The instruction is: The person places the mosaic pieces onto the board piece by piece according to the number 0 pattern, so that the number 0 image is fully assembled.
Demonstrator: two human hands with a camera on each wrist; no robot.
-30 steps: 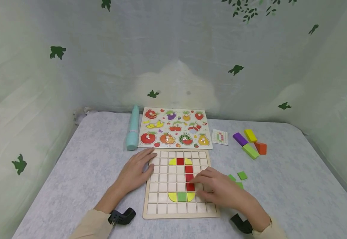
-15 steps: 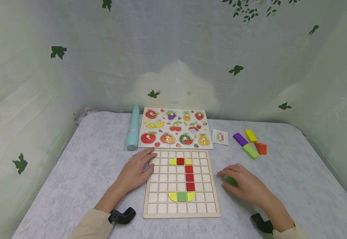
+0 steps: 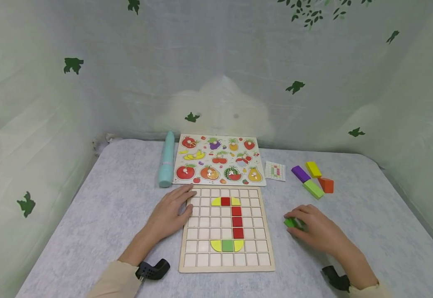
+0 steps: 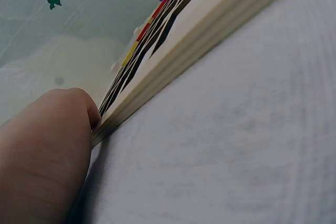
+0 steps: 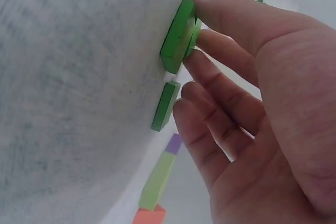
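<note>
My left hand rests at the left edge of a wooden grid board, fingers on its rim; the left wrist view shows part of the hand against the board's side. Red squares, yellow quarter-rounds and one green square lie in the grid. To the right of the board, my right hand pinches a green square tile between thumb and fingers, low over the table. A second green tile shows just behind it, and another green tile lies beside the fingers.
Behind the board lies a fruit puzzle, with a teal cone-tipped stick to its left. A small pattern card sits to the right, near purple, yellow, light green and orange blocks.
My right hand has left the red squares on the board and moved right to the green tiles, where its thumb and fingers now take hold of one. My left hand stays put.
</note>
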